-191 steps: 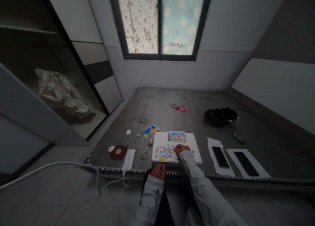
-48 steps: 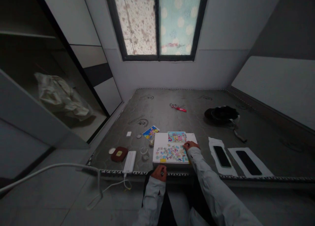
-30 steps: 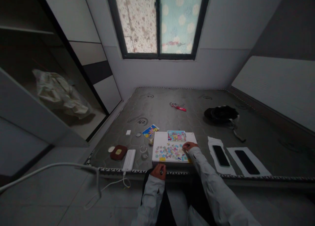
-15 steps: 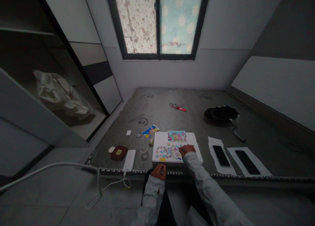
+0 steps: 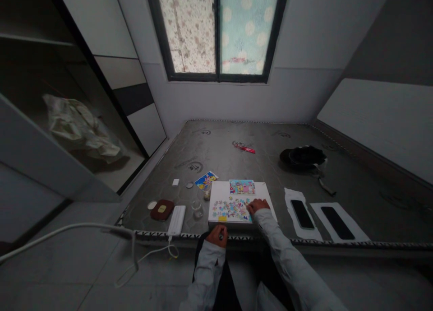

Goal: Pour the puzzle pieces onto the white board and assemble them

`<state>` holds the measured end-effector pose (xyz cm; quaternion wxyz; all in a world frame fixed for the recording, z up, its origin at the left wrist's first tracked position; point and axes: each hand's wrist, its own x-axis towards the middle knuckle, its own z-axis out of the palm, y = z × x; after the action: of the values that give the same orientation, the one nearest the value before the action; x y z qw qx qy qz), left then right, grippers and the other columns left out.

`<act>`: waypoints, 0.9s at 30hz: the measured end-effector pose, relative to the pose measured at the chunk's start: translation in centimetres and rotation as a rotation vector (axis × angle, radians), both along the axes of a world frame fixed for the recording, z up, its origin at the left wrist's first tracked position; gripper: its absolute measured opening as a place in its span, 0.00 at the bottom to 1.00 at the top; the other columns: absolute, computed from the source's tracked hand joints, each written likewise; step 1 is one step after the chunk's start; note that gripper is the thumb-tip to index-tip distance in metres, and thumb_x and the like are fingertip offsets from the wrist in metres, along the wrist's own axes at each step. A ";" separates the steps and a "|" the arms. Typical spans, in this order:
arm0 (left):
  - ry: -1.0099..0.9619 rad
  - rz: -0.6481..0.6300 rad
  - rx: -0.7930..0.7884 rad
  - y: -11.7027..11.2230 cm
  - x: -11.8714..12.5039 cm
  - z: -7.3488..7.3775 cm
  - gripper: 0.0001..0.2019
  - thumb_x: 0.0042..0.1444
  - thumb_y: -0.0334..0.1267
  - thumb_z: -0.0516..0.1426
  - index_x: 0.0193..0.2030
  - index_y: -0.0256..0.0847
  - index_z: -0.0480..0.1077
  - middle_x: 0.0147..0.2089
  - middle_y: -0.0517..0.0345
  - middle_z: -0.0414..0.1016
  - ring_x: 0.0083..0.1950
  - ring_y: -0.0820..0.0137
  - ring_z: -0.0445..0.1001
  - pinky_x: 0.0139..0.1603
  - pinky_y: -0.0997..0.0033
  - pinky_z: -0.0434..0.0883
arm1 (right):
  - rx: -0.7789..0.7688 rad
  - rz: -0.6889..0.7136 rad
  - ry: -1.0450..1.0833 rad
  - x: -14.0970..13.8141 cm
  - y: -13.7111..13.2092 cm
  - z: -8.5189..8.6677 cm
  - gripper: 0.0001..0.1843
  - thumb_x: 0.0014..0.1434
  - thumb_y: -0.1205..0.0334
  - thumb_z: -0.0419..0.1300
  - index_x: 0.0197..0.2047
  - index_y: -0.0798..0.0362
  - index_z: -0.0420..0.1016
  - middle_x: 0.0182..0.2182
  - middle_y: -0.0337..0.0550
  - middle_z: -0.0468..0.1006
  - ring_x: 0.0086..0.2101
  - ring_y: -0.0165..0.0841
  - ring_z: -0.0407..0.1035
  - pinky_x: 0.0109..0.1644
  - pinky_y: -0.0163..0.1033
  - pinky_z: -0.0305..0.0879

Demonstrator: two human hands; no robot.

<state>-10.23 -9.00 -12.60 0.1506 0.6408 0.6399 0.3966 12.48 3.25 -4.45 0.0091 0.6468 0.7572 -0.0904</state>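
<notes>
A white board (image 5: 221, 192) lies near the front edge of a grey mattress (image 5: 237, 162). Several loose colourful puzzle pieces (image 5: 230, 209) are scattered on it, and a joined strip of puzzle (image 5: 241, 186) sits along its far edge. My right hand (image 5: 257, 206) rests on the board at the right side of the loose pieces, fingers curled down onto them; whether it holds one is hidden. My left hand (image 5: 217, 235) is closed at the mattress's front edge around a small dark thing I cannot name.
Left of the board are a small glass (image 5: 197, 209), a white power bank (image 5: 177, 220) with a cable, a red-brown case (image 5: 162, 210) and a picture card (image 5: 206, 180). Two phones (image 5: 301, 214) lie on white paper at the right. A black bundle (image 5: 302, 157) sits further back.
My right hand has moved from the board's right edge back left and nearer, onto the loose pieces. My left hand has stayed closed at the mattress edge.
</notes>
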 end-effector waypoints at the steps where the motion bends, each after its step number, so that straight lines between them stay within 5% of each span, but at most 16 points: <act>1: 0.002 -0.004 0.005 0.0 -0.1 -0.1 0.16 0.63 0.40 0.47 0.34 0.42 0.75 0.33 0.57 0.80 0.32 0.75 0.75 0.34 0.77 0.67 | 0.002 -0.009 0.002 0.1 0.0 0.1 0.19 0.67 0.49 0.53 0.40 0.47 0.83 0.43 0.48 0.81 0.45 0.38 0.71 0.53 0.43 0.53; 7: 0.016 -0.049 -0.050 0.2 -0.4 -0.3 0.15 0.63 0.41 0.48 0.35 0.44 0.75 0.35 0.58 0.80 0.34 0.75 0.76 0.37 0.78 0.69 | 0.025 -0.118 0.034 0.1 -0.8 0.7 0.13 0.63 0.54 0.56 0.41 0.49 0.81 0.43 0.46 0.81 0.46 0.38 0.71 0.50 0.42 0.53; 16: 0.005 -0.007 -0.005 0.0 0.0 0.6 0.15 0.62 0.40 0.48 0.33 0.42 0.75 0.33 0.57 0.79 0.32 0.75 0.75 0.35 0.78 0.67 | -0.054 0.013 0.081 -1.5 -0.2 0.1 0.14 0.59 0.54 0.63 0.47 0.44 0.81 0.45 0.43 0.81 0.46 0.37 0.72 0.53 0.41 0.54; 27: 0.002 -0.007 -0.034 -0.2 0.0 0.9 0.15 0.63 0.40 0.48 0.34 0.43 0.75 0.33 0.57 0.79 0.32 0.75 0.76 0.34 0.78 0.67 | -0.086 -0.050 0.116 -0.8 0.7 -0.3 0.09 0.56 0.53 0.66 0.39 0.47 0.81 0.38 0.38 0.83 0.39 0.32 0.74 0.48 0.36 0.57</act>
<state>-10.26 -9.25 -11.73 0.1621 0.6410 0.6442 0.3845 11.69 3.93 -4.75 -0.0092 0.6584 0.7354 -0.1602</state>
